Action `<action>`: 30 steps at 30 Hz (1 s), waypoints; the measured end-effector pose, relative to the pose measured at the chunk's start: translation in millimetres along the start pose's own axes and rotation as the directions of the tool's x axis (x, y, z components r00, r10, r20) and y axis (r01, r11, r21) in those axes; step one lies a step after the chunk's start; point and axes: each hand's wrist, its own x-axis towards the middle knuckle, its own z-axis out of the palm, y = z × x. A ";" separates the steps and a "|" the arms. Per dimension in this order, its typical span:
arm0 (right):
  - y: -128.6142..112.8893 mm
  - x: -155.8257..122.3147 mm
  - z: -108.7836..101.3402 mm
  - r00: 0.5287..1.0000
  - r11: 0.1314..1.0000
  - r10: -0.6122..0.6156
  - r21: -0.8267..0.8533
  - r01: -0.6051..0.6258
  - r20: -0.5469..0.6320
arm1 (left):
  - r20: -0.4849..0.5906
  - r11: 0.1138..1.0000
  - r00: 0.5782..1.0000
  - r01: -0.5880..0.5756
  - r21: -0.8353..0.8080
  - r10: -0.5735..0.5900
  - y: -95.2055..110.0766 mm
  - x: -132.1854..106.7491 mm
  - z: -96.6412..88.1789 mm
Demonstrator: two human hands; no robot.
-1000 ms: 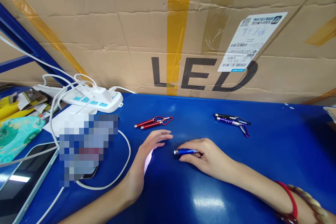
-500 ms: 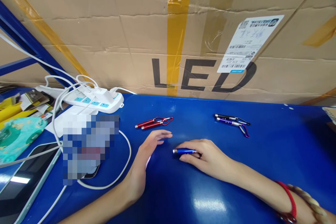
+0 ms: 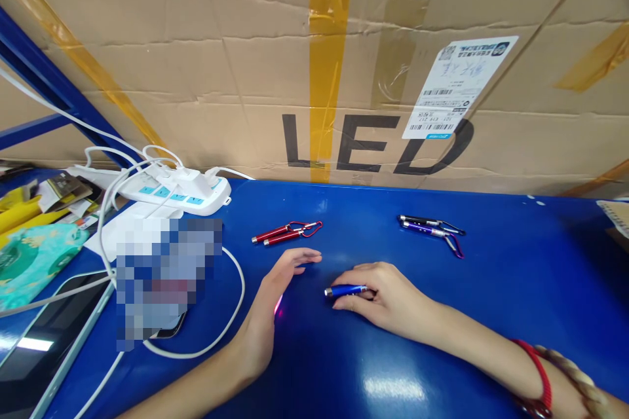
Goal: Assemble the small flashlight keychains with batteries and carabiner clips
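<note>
A small blue keychain flashlight (image 3: 345,291) is pinched between the thumb and fingers of my right hand (image 3: 386,293), its silver tip pointing left. Opposite it, my left hand (image 3: 278,304) stands on edge with the fingers stretched out and nothing held. A bright pinkish-red glow shows at the edge of the left palm, which faces the flashlight. Beyond my left hand lie two red keychain flashlights (image 3: 285,234) with carabiner clips. At the back right, a black keychain flashlight (image 3: 422,220) rests beside a purple one (image 3: 422,229).
A large cardboard box (image 3: 236,65) stands along the back of the blue table (image 3: 314,373). On the left are a white power strip (image 3: 211,200) with cables, a tablet-like device (image 3: 54,340), a teal packet (image 3: 44,255) and a blurred-out item. A notebook edge (image 3: 614,216) shows far right.
The glow at my left palm has turned from whitish to pinkish-red. My right hand has tilted the blue flashlight slightly, its tip now a little lower. The camera view has shifted slightly.
</note>
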 end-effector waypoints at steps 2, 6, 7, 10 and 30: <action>-0.8 0.1 -1.2 1.000 1.000 -0.002 -0.003 0.002 0.011 | 0.005 1.000 1.000 -0.016 0.009 0.015 -1.0 -1.3 -1.2; -1.3 -0.3 -3.7 0.999 1.000 0.000 -0.015 0.000 0.043 | -0.006 1.000 1.000 -0.013 0.020 0.014 -1.6 -2.6 -2.5; -1.2 -0.4 -4.2 0.999 1.000 -0.006 -0.018 0.006 0.049 | -0.008 1.000 1.000 -0.012 0.022 0.013 -1.3 -2.5 -2.4; -0.8 -0.6 -5.1 0.998 0.999 -0.031 -0.016 0.032 0.060 | -0.016 1.000 1.000 -0.011 0.020 0.012 0.2 -1.9 -1.3; 17.2 -18.5 -76.5 0.975 0.750 0.201 -0.624 -0.218 -0.099 | 0.143 -0.041 0.872 -0.140 0.989 0.469 -8.8 19.7 -33.5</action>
